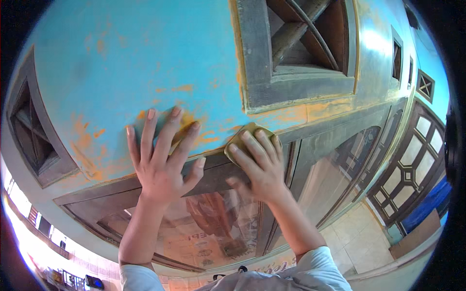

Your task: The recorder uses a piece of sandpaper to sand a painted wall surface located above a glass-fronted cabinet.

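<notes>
My left hand (162, 160) lies against the blue wall (136, 53), fingers spread, just above the dark wooden frame. No object shows in it. My right hand (262, 167) presses an olive-brown pad, which looks like a folded piece of sandpaper (250, 129), onto the wall's lower edge where it meets the frame. Its fingers lie over the piece and hide most of it; the thumb is blurred. Orange patches (206, 131) show through the blue paint around both hands.
Below the hands runs a dark wooden window frame (218, 167) with glass panes (213, 223). A framed vent opening (310, 39) sits above right, another (36, 126) at far left. A panelled door (407, 169) stands at right beside the tiled floor (359, 233).
</notes>
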Motion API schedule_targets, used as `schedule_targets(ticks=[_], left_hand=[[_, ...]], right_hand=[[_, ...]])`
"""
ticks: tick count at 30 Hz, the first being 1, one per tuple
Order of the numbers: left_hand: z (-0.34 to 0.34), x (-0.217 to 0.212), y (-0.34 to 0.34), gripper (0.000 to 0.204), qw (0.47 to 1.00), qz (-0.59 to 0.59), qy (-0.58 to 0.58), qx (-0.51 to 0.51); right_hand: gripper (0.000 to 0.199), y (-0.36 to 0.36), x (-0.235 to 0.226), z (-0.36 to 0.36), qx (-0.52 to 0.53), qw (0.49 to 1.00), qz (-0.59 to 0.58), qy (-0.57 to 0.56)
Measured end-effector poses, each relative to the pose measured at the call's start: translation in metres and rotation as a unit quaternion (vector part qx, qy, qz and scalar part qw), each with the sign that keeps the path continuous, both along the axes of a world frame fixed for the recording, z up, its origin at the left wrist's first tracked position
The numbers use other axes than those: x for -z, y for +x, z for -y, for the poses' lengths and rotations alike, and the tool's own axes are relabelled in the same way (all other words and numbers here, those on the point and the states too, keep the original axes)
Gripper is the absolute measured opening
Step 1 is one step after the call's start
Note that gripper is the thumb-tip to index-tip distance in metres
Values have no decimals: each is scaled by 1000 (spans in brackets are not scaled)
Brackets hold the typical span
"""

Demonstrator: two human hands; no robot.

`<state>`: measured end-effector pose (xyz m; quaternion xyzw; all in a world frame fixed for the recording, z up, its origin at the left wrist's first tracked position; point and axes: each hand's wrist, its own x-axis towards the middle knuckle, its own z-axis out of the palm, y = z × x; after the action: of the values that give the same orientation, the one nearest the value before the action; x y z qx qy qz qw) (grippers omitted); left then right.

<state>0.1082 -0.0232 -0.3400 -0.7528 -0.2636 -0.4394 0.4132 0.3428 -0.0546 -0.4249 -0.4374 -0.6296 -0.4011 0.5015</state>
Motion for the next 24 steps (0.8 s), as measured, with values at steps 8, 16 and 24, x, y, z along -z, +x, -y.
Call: schedule_targets(ticks=[8, 16, 24], left_hand=[[-3, 2, 0, 49, 1000, -9, 24, -9], [-1, 7, 5, 45, 999, 19, 12, -24], [-4, 11, 6, 46, 999, 19, 12, -27]], right_hand=[[60, 22, -4, 2, 16, 993, -90, 68], [59, 50, -3, 2, 31, 989, -127, 67], [57, 74, 2, 2, 52, 984, -140, 93]])
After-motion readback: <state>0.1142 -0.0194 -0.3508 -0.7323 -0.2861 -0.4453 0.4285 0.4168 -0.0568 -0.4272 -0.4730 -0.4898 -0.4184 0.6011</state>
